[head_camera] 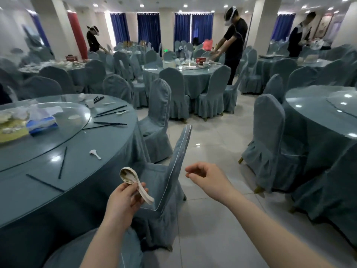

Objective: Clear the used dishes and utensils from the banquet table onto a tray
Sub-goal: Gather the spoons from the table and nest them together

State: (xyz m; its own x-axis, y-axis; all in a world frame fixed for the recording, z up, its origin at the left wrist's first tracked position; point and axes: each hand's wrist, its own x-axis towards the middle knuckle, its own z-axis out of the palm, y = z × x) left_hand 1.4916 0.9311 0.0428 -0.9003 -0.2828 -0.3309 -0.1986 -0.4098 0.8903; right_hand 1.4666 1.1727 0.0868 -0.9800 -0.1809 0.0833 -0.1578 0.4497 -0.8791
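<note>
My left hand [123, 198] pinches a dirty white ceramic spoon [133, 180] by its handle, bowl up, just off the edge of the round banquet table [81, 182]. My right hand [204, 176] hovers over the floor to the right with fingers loosely curled and nothing in it. On the table lie another white spoon [95, 154], several black chopsticks [62, 162] and more spoons farther back [121, 112]. No tray is visible.
A glass turntable [73, 120] carries a blue tissue pack [42, 123] and food scraps. Covered chairs [166, 182] stand close in front of me. Another round table [316, 113] is on the right. Other people work at far tables.
</note>
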